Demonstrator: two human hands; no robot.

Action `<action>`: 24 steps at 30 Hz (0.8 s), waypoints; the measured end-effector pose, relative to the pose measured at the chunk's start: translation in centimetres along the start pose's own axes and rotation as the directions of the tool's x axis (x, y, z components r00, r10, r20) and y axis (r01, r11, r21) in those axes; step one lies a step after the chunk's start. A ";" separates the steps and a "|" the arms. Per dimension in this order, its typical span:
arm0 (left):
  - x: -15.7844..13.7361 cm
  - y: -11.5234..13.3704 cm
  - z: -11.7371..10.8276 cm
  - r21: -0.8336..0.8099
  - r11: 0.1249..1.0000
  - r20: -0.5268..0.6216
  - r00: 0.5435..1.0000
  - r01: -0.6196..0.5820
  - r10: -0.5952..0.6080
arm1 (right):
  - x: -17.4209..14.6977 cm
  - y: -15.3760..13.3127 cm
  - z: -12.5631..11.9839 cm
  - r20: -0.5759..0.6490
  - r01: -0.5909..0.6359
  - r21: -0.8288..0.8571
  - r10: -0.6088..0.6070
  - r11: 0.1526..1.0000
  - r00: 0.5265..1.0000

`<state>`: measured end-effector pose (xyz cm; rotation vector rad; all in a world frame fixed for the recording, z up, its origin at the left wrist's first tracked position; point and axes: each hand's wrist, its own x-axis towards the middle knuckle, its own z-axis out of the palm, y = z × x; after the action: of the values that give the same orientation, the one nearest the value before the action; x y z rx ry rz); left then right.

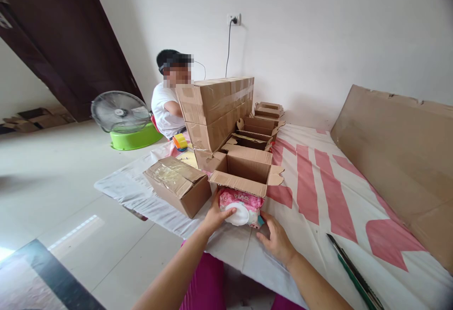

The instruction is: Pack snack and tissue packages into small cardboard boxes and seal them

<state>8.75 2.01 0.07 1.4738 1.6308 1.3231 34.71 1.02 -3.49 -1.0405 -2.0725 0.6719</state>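
Note:
A pink and white pack of wet wipes [240, 208] with a white oval lid lies at the near table edge, in front of an open cardboard box [244, 188]. My left hand [216, 214] grips its left end, thumb over the top near the lid. At the pack's right end is my right hand [278, 240], fingers apart and fingertips close to the corner; whether they touch it I cannot tell. The box's flaps are folded outward and its visible inside is bare cardboard. To the left sits a taped, closed carton [177, 182].
Stacked taped cartons [219, 107] and more open boxes [258, 130] run toward the wall. A green utility knife [354, 270] lies at right, near a large cardboard sheet [396, 159]. Tape rolls [180, 142] lie beyond the closed carton. Behind the stack sits another person [166, 104], beside a fan [121, 112].

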 end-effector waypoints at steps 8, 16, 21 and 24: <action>-3.2 0.2 -1.0 -0.028 0.999 0.057 0.998 0.022 -0.021 | 0.2 -0.6 -0.3 0.003 -0.015 -0.004 0.015 1.000 1.000; -1.8 1.2 -2.4 0.081 0.951 -0.227 0.924 -0.297 0.308 | 0.2 -0.6 -0.8 0.039 0.055 0.030 -0.056 0.998 0.998; -4.3 3.8 -0.8 0.437 0.725 -0.081 0.779 -0.533 0.622 | 0.2 -1.0 -1.1 0.065 0.042 0.033 -0.044 0.999 0.997; -6.8 3.1 1.0 0.459 0.751 -0.035 0.834 -0.476 0.550 | 0.3 -1.4 -1.2 0.073 0.019 0.048 -0.023 0.999 0.997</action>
<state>12.47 -4.46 1.24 2.2708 1.7775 1.4567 34.91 0.70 -1.67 -0.9795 -2.1167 0.7554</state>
